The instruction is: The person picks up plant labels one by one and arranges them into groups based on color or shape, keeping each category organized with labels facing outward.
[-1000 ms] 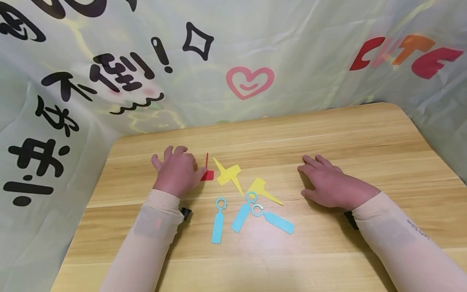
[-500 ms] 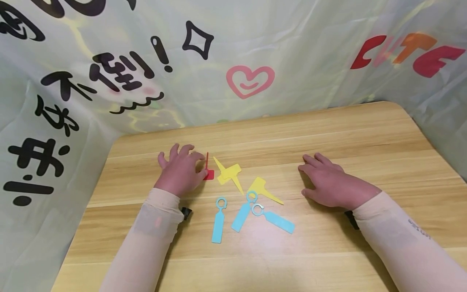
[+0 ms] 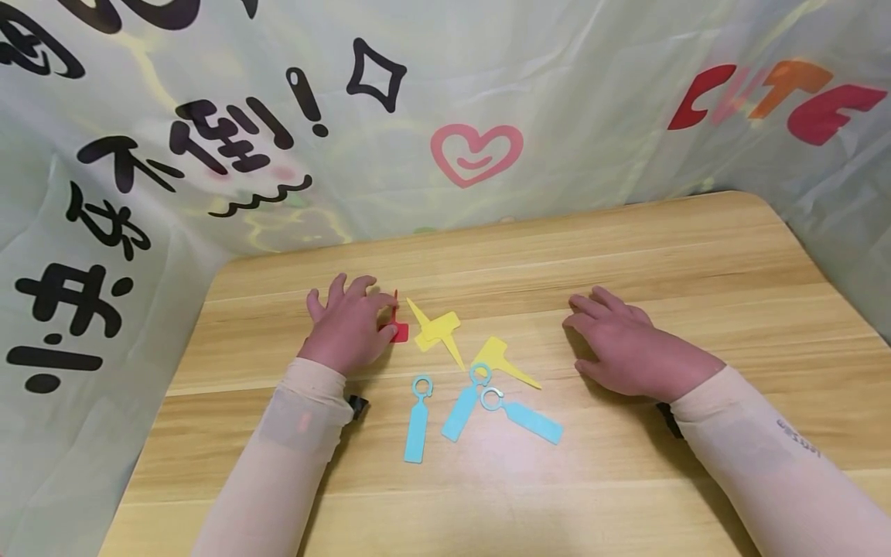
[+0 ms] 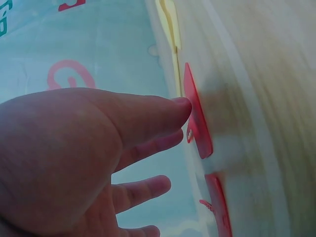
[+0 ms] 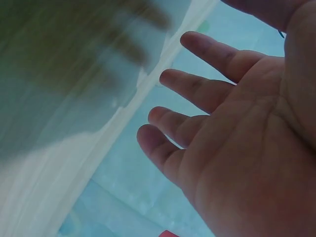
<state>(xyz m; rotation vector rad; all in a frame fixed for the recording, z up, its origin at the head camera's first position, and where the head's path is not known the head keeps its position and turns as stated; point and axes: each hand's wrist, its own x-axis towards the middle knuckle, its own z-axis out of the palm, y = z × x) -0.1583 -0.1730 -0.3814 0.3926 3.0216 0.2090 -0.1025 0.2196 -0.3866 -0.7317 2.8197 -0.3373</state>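
In the head view my left hand [image 3: 346, 329] is low over the table's left part, fingers spread and bent. Its thumb tip touches or nearly touches a red T-shaped plant label [image 3: 400, 333], and the index finger curves beside the label's stem. The left wrist view has the thumb against this red label [image 4: 198, 118]; a second red label [image 4: 219, 207] lies below it, hidden in the head view. Two crossed yellow T-shaped labels [image 3: 438, 329] lie just right of the red one. My right hand [image 3: 619, 348] hovers palm down on the right, fingers loosely extended, holding nothing.
Another yellow label [image 3: 493, 356] lies near the middle, partly under a blue hook-ring tag [image 3: 459, 416]. Two more blue tags lie beside it, one left [image 3: 415, 433] and one right [image 3: 532, 424]. A printed cloth [image 3: 557, 116] hangs behind the wooden table [image 3: 522, 503].
My left hand has shifted slightly right, its index finger coming round to the red label's stem. The right hand has edged slightly left. The labels and tags lie practically where they were.
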